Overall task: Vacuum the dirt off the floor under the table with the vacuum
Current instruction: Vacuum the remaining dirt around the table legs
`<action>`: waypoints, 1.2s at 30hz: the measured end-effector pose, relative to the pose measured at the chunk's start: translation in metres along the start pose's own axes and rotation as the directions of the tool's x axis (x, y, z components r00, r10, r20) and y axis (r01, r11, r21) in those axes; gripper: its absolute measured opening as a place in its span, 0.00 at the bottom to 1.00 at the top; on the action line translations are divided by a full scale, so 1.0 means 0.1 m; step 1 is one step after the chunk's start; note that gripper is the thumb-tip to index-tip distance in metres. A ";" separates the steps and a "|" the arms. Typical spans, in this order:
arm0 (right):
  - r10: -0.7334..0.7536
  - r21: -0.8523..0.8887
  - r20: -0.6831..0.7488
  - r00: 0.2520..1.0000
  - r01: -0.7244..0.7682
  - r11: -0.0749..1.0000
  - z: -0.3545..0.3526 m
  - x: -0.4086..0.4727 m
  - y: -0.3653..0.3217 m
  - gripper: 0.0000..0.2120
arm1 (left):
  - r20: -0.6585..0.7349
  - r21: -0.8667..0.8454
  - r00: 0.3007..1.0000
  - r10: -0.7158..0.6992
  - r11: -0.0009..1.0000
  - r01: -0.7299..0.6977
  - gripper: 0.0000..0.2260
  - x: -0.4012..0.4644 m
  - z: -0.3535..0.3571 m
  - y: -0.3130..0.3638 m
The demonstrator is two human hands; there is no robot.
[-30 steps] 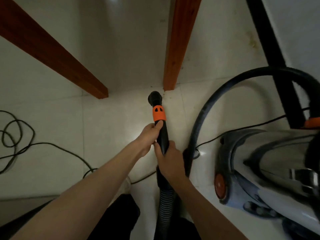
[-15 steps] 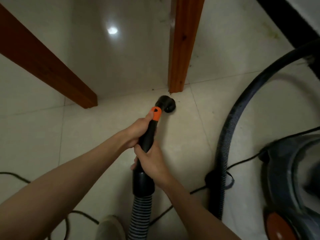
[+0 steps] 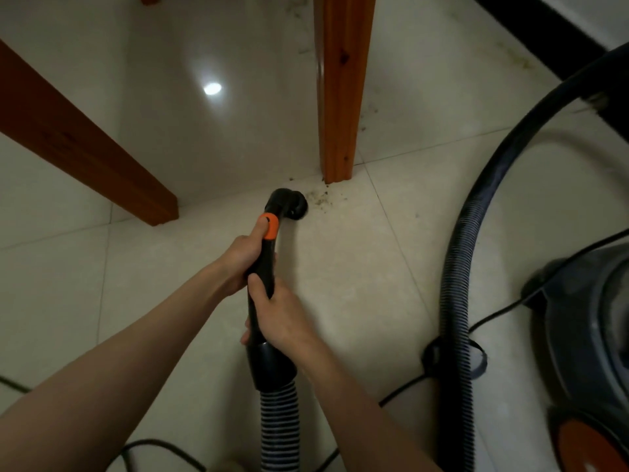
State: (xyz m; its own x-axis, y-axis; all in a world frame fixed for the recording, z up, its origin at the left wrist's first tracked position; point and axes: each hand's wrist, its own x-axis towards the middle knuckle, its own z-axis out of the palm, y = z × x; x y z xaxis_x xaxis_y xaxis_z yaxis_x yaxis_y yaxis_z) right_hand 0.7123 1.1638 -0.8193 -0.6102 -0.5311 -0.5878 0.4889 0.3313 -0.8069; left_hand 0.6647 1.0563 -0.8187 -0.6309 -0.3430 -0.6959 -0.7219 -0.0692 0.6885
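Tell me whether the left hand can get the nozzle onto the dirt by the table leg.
Probably yes. The left hand grips the wand, the nozzle sits just left of the dirt, and only bare floor lies between; the table leg stands behind it.

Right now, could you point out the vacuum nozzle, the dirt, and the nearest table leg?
vacuum nozzle (image 3: 289, 202): head view, on its round black head at the floor.
dirt (image 3: 321, 197): head view, on the specks just right of the nozzle.
table leg (image 3: 337, 131): head view, on the lower part of the upright wooden post.
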 end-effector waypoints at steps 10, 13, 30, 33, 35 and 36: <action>-0.020 0.029 -0.036 0.999 0.021 0.999 -0.11 0.11 0.03 0.16 | -0.052 0.037 0.996 0.071 0.997 -0.069 0.24 0.17 0.12 0.00; -0.037 0.031 -0.055 0.998 0.039 0.999 -0.19 0.22 -0.02 0.17 | -0.070 0.030 0.994 0.087 0.996 -0.085 0.23 0.26 0.17 0.10; -0.045 0.082 -0.074 0.996 0.051 0.995 -0.51 0.65 -0.28 0.16 | -0.089 0.059 0.992 0.093 0.994 -0.088 0.22 0.73 0.33 0.51; -0.033 0.082 -0.065 0.997 0.039 0.996 -0.48 0.60 -0.24 0.17 | -0.086 0.067 0.993 0.076 0.995 -0.070 0.22 0.68 0.32 0.45; -0.028 0.084 -0.050 0.998 0.033 0.996 -0.45 0.54 -0.19 0.17 | -0.094 0.074 0.993 0.074 0.995 -0.067 0.22 0.62 0.31 0.37; -0.026 0.089 -0.040 0.999 0.030 0.996 -0.43 0.51 -0.16 0.17 | -0.096 0.073 0.993 0.074 0.995 -0.067 0.22 0.59 0.30 0.34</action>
State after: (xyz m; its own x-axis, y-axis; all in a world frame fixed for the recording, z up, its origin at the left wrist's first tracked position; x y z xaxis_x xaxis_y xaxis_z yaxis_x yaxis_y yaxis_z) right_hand 0.6467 1.1648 -0.8384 -0.6472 -0.5080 -0.5685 0.5243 0.2448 -0.8156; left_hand 0.5948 1.0619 -0.8425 -0.6523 -0.4355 -0.6203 -0.6968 0.0226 0.7169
